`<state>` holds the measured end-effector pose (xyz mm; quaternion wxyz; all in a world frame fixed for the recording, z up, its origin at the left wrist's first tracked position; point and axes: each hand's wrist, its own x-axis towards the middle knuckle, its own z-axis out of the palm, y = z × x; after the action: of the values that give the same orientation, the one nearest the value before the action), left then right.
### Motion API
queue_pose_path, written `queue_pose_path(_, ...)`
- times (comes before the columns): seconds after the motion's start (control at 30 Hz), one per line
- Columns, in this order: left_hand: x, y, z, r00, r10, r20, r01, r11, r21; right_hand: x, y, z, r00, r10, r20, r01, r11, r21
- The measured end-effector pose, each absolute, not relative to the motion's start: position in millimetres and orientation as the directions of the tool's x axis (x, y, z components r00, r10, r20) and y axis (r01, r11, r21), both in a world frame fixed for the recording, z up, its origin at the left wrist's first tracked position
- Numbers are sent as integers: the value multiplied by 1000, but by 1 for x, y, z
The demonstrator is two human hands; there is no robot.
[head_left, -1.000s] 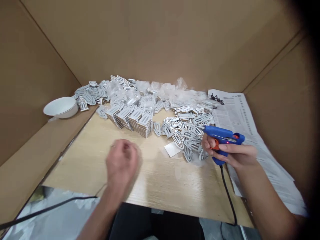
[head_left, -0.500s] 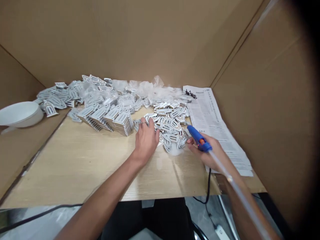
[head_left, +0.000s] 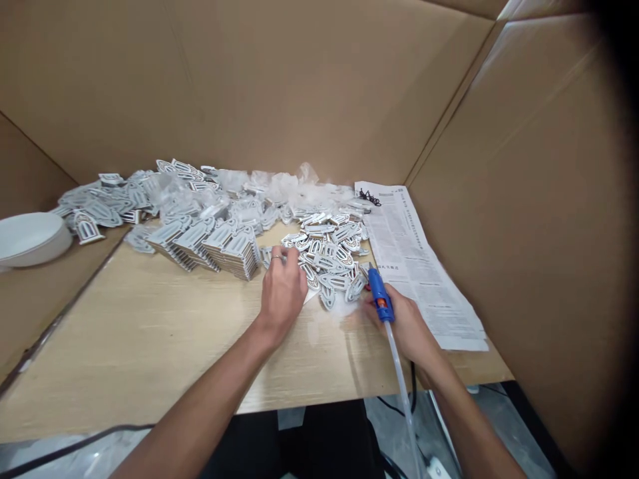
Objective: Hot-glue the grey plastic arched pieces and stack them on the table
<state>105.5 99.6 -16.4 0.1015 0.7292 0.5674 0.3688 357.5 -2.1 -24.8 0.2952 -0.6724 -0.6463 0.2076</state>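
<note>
My right hand (head_left: 402,322) is wrapped round a blue hot glue gun (head_left: 381,296) at the right side of a loose pile. A long clear glue stick (head_left: 399,372) sticks out of the gun's back end towards me. The pile is made of small grey-and-white arch-shaped pieces (head_left: 332,263). At the pile's left edge, my left hand (head_left: 283,289) has its fingers bent and drawn together; whatever lies under the fingertips is hidden. Just left of this hand stand several leaning stacks of the same pieces (head_left: 232,249), with their edges lined up.
More pieces (head_left: 104,199) and crumpled clear plastic bags (head_left: 289,186) lie along the back. A white bowl (head_left: 32,243) is at the far left. Newspaper (head_left: 424,273) with a black cord bundle (head_left: 369,197) covers the right side. Cardboard walls (head_left: 279,80) enclose the wooden table (head_left: 164,346).
My right hand has turned the glue gun more upright, its nozzle now pointing away from me. The fingers of my left hand have curled in. The whole view has shifted slightly.
</note>
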Motion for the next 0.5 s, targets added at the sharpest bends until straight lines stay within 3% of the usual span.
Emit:
queue_pose_path(0.13,104,102,-8,21,880,474,610,-386,692,366,-1,-19,145,982,120,732,-25,-680)
queue_pose_path(0.2,103,106,-6,-17,920,390,352,-360,864,367,6,-8,192,968,162,674,-11,-738)
queue_pose_path(0.27,103,110,-4,14,972,235,-17,-235,972,364,18,9,226,952,205,576,38,-816)
queue_pose_path(0.33,104,113,-2,84,988,131,-231,-109,967,357,34,27,215,949,230,473,105,-875)
queue_pose_path(0.5,106,110,-3,237,971,28,-322,51,945,334,78,46,115,975,189,284,150,-947)
